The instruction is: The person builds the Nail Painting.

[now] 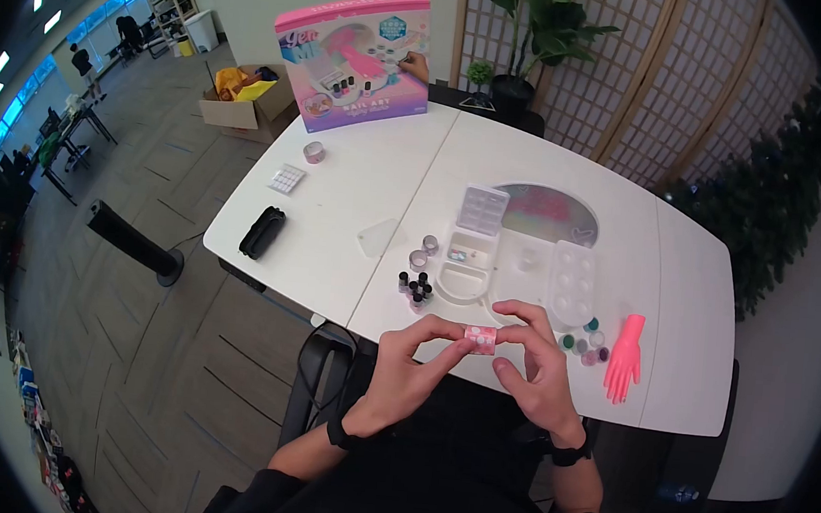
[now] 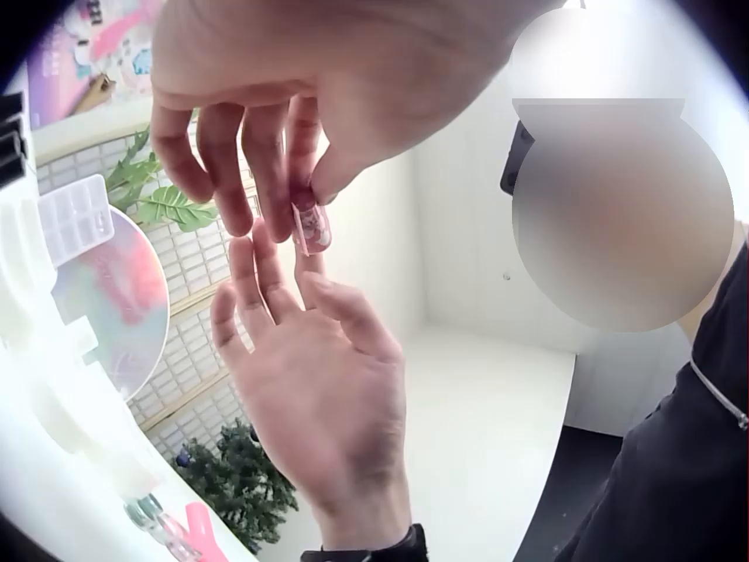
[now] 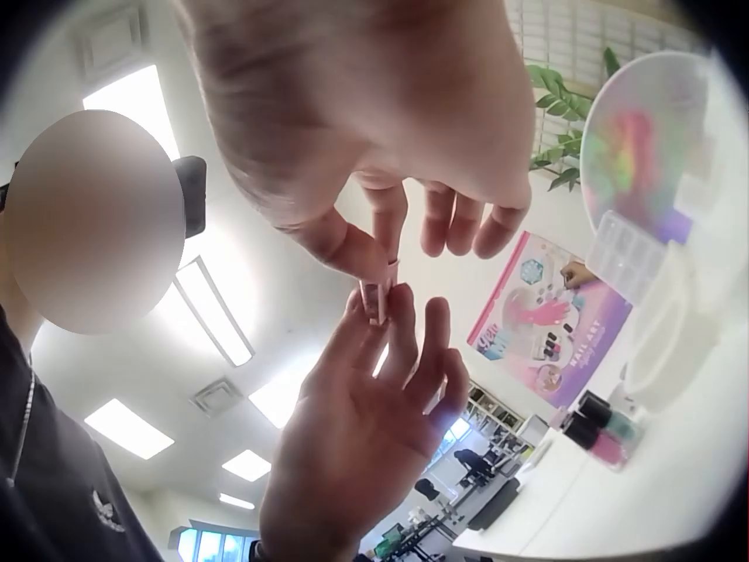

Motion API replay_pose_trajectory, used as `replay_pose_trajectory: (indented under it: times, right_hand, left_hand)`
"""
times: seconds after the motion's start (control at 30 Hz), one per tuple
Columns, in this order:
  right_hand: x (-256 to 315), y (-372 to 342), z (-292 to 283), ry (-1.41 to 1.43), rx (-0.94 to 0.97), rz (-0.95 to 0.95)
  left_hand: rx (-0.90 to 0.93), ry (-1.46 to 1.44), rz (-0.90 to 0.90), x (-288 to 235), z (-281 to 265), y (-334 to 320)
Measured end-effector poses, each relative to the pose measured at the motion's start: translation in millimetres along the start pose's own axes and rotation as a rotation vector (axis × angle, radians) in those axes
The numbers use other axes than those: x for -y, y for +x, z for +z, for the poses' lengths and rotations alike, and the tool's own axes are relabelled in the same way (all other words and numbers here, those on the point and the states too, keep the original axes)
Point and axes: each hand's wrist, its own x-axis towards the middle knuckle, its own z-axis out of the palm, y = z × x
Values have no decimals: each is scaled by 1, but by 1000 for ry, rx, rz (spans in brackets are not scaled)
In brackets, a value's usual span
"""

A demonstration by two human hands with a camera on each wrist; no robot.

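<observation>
My left hand (image 1: 407,367) pinches a small pink piece with white spots (image 1: 481,347) between thumb and index finger, above the table's front edge. In the left wrist view this piece (image 2: 314,228) looks glossy and curved. My right hand (image 1: 543,383) is close on its other side, index fingertip right at its edge and thumb just below, with a gap between them. In the right wrist view the pink piece (image 3: 373,301) is partly hidden by fingers. Nearest on the table are several small black-capped bottles (image 1: 418,291) and a white compartment case (image 1: 461,282).
A pink model hand (image 1: 625,358) lies at right beside several small coloured pots (image 1: 590,338). A clear tray (image 1: 573,284) and a shiny oval panel (image 1: 554,213) are behind. A nail art box (image 1: 354,59) stands at the back left; a black case (image 1: 262,232) lies at left.
</observation>
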Motion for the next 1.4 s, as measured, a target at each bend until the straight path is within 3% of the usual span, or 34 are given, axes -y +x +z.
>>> replay_pose_trajectory:
  times: [0.2,0.43,0.63,0.73,0.93,1.13,1.4]
  right_hand:
    - [10,3,1,-164,25,-2]
    - [-1,1,12,-273,-150,-105]
    - [-14,-4,17,-160,-271,-105]
    - [-16,-3,17,-131,-300,-125]
    - [-17,-4,18,-142,-305,-136]
    - [-7,-4,14,-183,-217,-145]
    - [-13,-5,18,-204,-265,-148]
  left_hand:
    - [-6,-184,-198,-1,-4,4]
    - [48,-230,-297,1,-6,1]
    - [93,-297,-178,6,2,-5]
    - [110,-198,-158,1,7,-5]
    - [51,-242,-39,6,14,-2]
    - [-4,-221,-37,6,12,-2]
    - [8,-113,39,10,10,-2]
